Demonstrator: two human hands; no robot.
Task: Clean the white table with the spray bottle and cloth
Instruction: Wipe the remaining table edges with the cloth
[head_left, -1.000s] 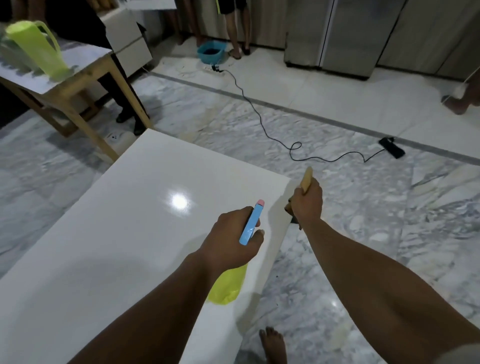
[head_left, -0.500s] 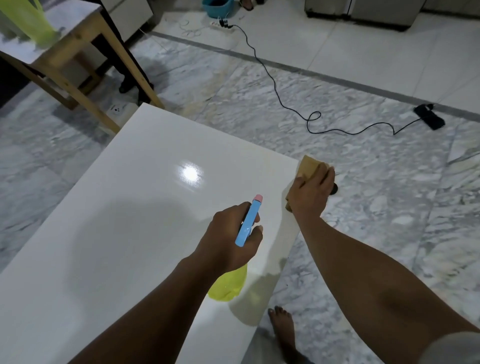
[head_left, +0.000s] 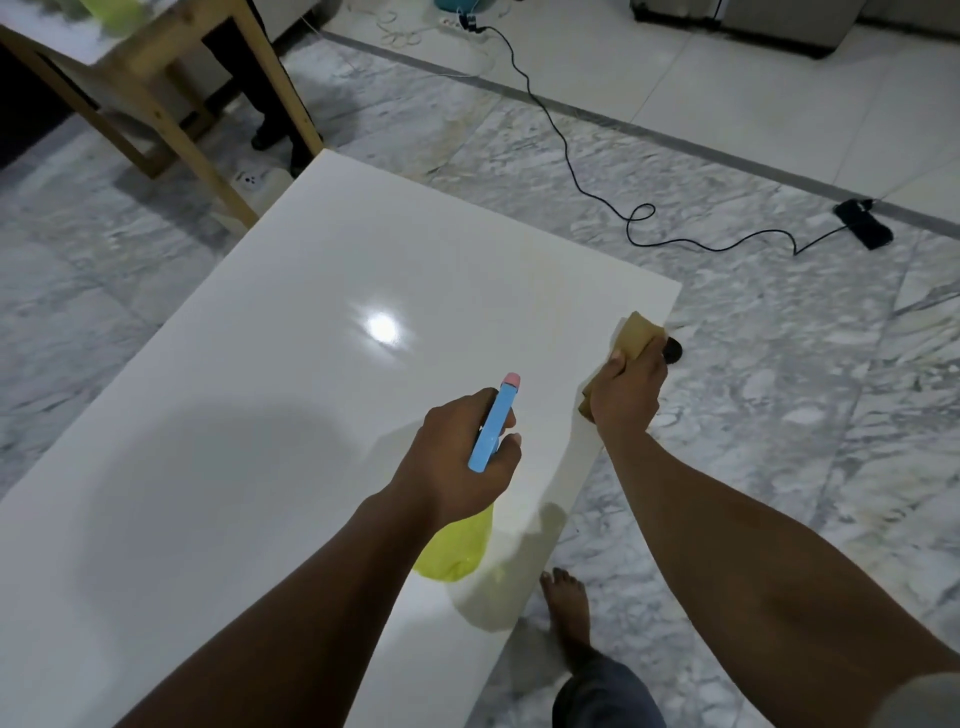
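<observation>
Fingers (head_left: 506, 447) of the left hand (head_left: 457, 467) are curled tight around the neck of the spray bottle (head_left: 470, 540), with one finger laid across the front, below the blue spray head (head_left: 493, 428). The bottle is held just above the white table (head_left: 249, 415), near its right edge. Its pink nozzle tip (head_left: 511, 380) is pointed away over the tabletop, and its yellow-green body is seen hanging below the hand. A faint yellow cast and a shadow are thrown on the glossy surface under it.

The right hand (head_left: 626, 389) is closed over a tan cloth (head_left: 635, 335), which is pressed flat against the table at the right edge, close to the far right corner. The cloth is seen sticking out past the fingertips and again beneath the palm. Both bare forearms are stretched forward from the lower part of the view.

A bright spot of reflected light (head_left: 382, 328) is seen on the tabletop ahead of the bottle. A bare foot (head_left: 569, 613) is planted on the marble floor (head_left: 779, 415) beside the table's right edge. A black cable (head_left: 571, 176) is trailed across the floor to a dark block (head_left: 862, 223) further right. A wooden table (head_left: 171, 57) is stood at the upper left, well apart from the white one.
</observation>
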